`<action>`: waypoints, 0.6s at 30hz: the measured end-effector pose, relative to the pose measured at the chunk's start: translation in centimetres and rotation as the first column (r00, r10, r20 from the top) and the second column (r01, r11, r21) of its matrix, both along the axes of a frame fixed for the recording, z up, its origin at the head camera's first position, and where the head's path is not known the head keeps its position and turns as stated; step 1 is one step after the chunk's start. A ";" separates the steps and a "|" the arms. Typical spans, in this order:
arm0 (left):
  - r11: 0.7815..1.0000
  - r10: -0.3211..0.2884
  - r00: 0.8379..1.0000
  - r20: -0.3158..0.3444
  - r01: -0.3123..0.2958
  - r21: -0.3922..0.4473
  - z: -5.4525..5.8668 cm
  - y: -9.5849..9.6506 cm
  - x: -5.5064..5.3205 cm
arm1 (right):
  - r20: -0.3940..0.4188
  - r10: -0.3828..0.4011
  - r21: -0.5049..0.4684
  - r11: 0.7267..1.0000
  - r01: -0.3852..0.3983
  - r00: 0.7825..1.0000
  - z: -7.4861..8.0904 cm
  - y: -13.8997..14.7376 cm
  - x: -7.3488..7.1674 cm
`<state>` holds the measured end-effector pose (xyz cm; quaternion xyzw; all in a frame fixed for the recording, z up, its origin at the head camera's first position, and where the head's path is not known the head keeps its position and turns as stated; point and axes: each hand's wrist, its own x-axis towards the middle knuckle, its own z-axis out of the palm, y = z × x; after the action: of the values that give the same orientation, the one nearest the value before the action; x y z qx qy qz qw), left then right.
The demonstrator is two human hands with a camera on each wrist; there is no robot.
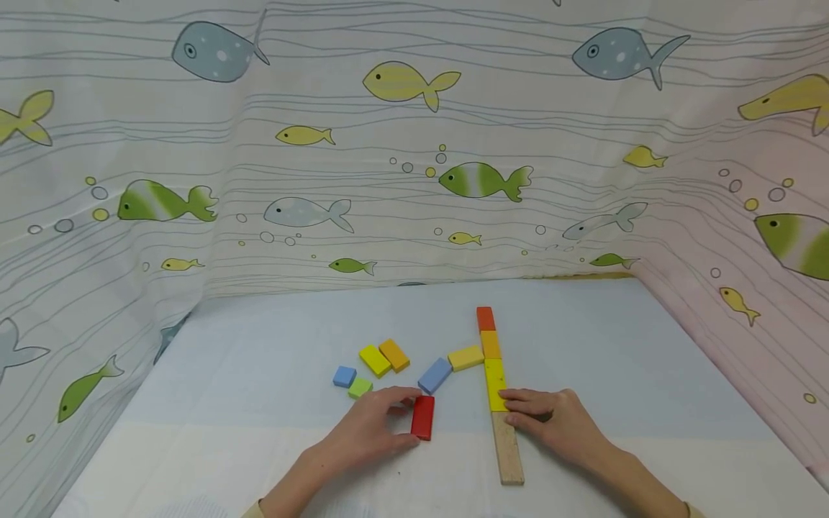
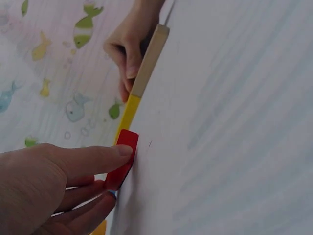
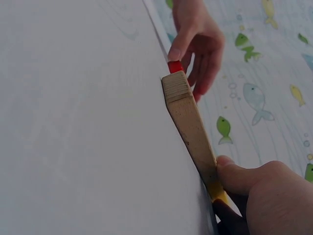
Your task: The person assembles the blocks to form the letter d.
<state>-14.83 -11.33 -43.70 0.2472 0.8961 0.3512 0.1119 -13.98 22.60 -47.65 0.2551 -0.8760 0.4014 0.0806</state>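
My left hand [image 1: 372,424] holds a red block [image 1: 423,418] by its two ends, thumb at the near end and fingers at the far end. In the left wrist view the thumb lies on the face of the red block [image 2: 122,159]. To the right runs a straight row of a red-orange block [image 1: 486,319], an orange block [image 1: 491,344], a yellow block [image 1: 495,385] and a bare wooden block [image 1: 508,450]. The fingers of my right hand [image 1: 560,424] touch the row's right side, where yellow meets wood. In the right wrist view the thumb rests against the wooden block [image 3: 188,129].
A pale yellow block [image 1: 466,357] slants from the row toward a blue block [image 1: 435,375]. Further left lie a bright yellow block [image 1: 375,360], an orange block [image 1: 394,355], a small blue block [image 1: 345,376] and a small green block [image 1: 360,388]. Fish-patterned cloth [image 1: 388,165] surrounds the table.
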 end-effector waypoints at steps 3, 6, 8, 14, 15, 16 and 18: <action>1.000 -0.001 1.000 -0.023 0.001 -0.005 -0.1 -0.2 0.0 | -0.001 -0.005 -0.003 1.000 0.005 1.000 -0.1 0.0 0.0; 1.000 0.007 0.999 -0.036 -0.008 -0.005 -0.1 -0.2 0.0 | 0.011 -0.019 -0.001 1.000 0.019 1.000 -0.1 0.0 0.0; 1.000 0.012 0.999 -0.034 -0.012 0.000 -0.1 -0.2 0.0 | 0.028 -0.030 0.000 1.000 0.030 0.999 -0.1 0.0 0.1; 1.000 0.013 0.999 -0.035 -0.013 0.023 -0.3 -0.2 0.0 | 0.048 -0.047 0.005 0.999 0.047 0.998 -0.1 -0.2 0.1; 1.000 0.013 0.999 -0.035 -0.012 0.026 -0.4 -0.2 0.0 | 0.045 -0.047 0.006 0.999 0.047 0.998 -0.1 -0.2 0.1; 1.000 0.012 0.999 -0.034 -0.011 0.029 -0.4 -0.2 0.0 | 0.038 -0.045 0.009 0.999 0.044 0.998 0.0 -0.2 0.1; 1.000 0.013 0.999 -0.035 -0.012 0.029 -0.6 -0.3 -0.1 | 0.035 -0.044 0.007 0.999 0.044 0.998 0.0 -0.2 0.1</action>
<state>-14.91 -11.60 -44.26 0.2491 0.8944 0.3604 0.0904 -13.93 22.38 -47.68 0.2287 -0.8839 0.4014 0.0733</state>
